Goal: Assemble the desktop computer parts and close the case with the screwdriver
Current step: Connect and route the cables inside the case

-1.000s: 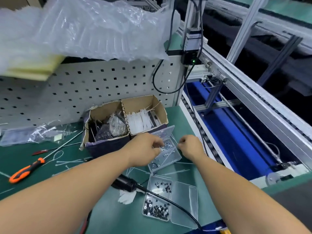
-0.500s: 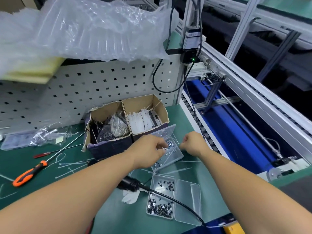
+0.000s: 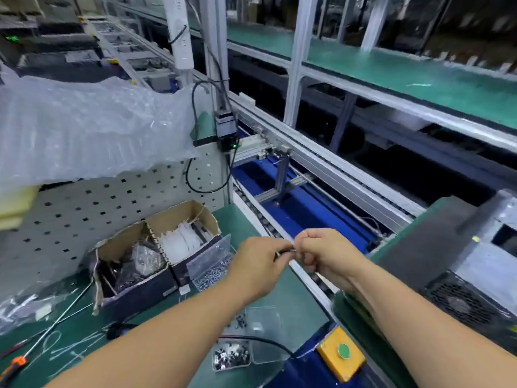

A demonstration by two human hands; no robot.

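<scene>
A person's two bare forearms reach forward over a green workbench mat (image 3: 291, 292). The left hand (image 3: 256, 268) and right hand (image 3: 326, 254) meet above the bench's right edge, fingers curled, both pinching one small dark screw-like part (image 3: 285, 251) between their fingertips — it is too small and blurred to describe further.

Just left of the hands stands an open clear plastic box of small silver screws (image 3: 212, 268), its lid tilted up. Behind it sits a torn cardboard box with two compartments (image 3: 156, 247) — white cable ties in the right one, bagged hardware in the left. Nearer the person lies a second clear plastic tray of dark screws (image 3: 230, 358), crossed by a black cable (image 3: 260, 341).

The orange-handled screwdriver with a long thin shaft (image 3: 16, 362) lies at the far left, well apart from both hands. The grey metal computer case with a vented fan grille (image 3: 475, 278) rests at the right.
</scene>
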